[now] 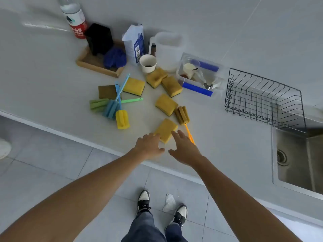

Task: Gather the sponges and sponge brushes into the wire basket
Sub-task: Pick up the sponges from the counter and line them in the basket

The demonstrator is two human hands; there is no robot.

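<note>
Near the front edge of the counter (218, 151), both hands reach for the closest sponge (165, 130), a yellow block lying flat. The left hand (148, 145) has its fingers loosely spread at the sponge's left edge, and the right hand (185, 149) has its fingers straight over the sponge's near right corner; neither grasps anything yet, and whether the fingertips touch the foam I cannot tell.

Four more yellow sponges lie scattered farther back, along with a darker one (107, 92) on the left. An orange-handled sponge brush (182, 115) lies just beside the right hand, its handle running under the fingers. To the left, a green brush (99, 104), a blue brush (111, 107) and a yellow-headed brush (122, 119) lie crossed over one another. The wire basket (264, 100) stands well apart to the right, beside the sink (297, 163), with no sponge in it that I can see, so the gathering looks barely begun.

These things should be light and soft. A sponge will likely squash under a pinch, so gripping across its two long sides, thumb opposite fingers, seems safest; several may stack in one hand. The brushes look easiest to take by their stiff plastic handles, though the crossed ones may drag each other when lifted.
</note>
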